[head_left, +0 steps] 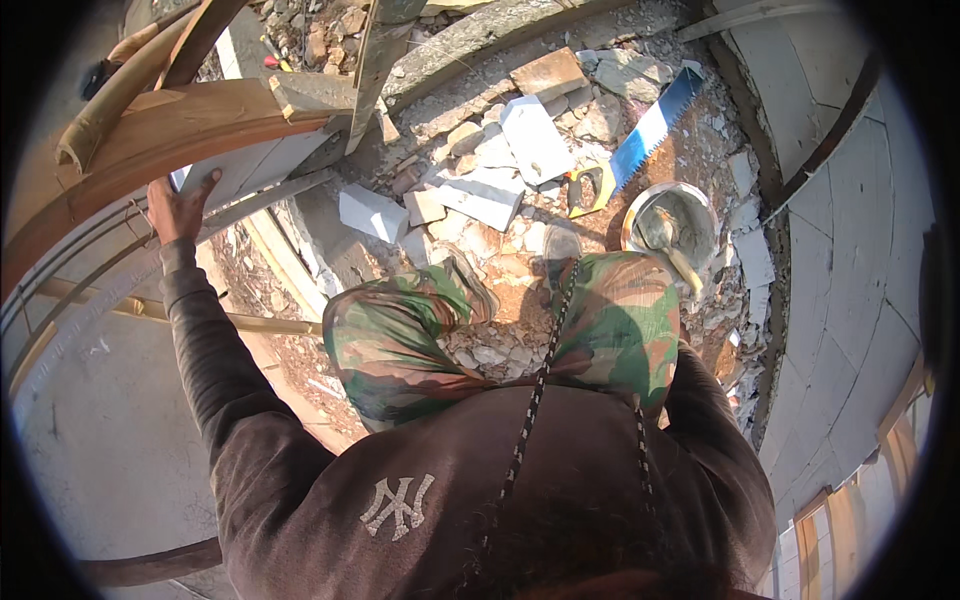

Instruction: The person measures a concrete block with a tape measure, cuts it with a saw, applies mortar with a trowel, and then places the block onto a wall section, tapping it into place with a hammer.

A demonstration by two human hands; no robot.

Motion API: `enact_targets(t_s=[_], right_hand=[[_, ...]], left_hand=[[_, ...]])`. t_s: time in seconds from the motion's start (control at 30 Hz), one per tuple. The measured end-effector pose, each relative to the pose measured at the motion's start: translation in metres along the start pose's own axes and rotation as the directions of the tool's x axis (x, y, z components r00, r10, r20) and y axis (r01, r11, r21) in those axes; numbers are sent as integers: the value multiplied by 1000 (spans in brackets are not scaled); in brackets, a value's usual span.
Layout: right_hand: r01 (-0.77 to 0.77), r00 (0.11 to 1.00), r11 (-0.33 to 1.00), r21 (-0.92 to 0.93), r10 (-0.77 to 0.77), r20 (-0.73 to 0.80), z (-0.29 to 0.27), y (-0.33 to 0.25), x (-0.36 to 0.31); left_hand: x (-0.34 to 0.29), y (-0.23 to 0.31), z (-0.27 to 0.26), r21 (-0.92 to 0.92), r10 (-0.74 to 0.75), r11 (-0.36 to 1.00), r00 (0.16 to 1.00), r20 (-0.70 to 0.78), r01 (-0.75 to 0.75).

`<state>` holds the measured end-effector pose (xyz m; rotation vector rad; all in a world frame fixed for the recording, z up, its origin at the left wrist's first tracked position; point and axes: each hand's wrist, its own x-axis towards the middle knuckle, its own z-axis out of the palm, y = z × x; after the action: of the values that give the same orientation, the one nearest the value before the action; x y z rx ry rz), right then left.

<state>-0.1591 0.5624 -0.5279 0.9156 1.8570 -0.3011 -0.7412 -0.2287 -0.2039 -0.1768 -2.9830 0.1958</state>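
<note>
My left hand [178,210] reaches out to the far left and grips the near end of a white lightweight block [232,168], thumb and fingers apart on it. That block sits under a curved brown wooden beam [190,112], lined up with other white blocks. My right arm [700,395] goes down beside my right knee, and its hand is hidden. In front of my feet lie several cut white block pieces [535,138]. A hand saw [655,130] with a blue blade and yellow handle rests on the rubble. Right of it stands a mortar bucket [672,222] with a trowel [682,268] in it.
Broken stones and bricks [550,75] cover the ground ahead. On the right rises a grey block wall [840,230]. Wooden posts [378,60] and a bamboo pole [240,320] stand or lie at the left, near thin bars beneath the beam.
</note>
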Motion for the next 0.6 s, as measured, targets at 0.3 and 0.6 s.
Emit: enact_targets(t_s=[0.3, 0.6], right_hand=[[8, 993, 999, -45, -14, -121, 13, -20, 110], [47, 977, 995, 83, -29, -211, 12, -14, 118]], left_hand=[[-13, -12, 15, -64, -69, 996, 991, -117, 62], [-26, -11, 7, -65, 40, 996, 969, -243, -57]])
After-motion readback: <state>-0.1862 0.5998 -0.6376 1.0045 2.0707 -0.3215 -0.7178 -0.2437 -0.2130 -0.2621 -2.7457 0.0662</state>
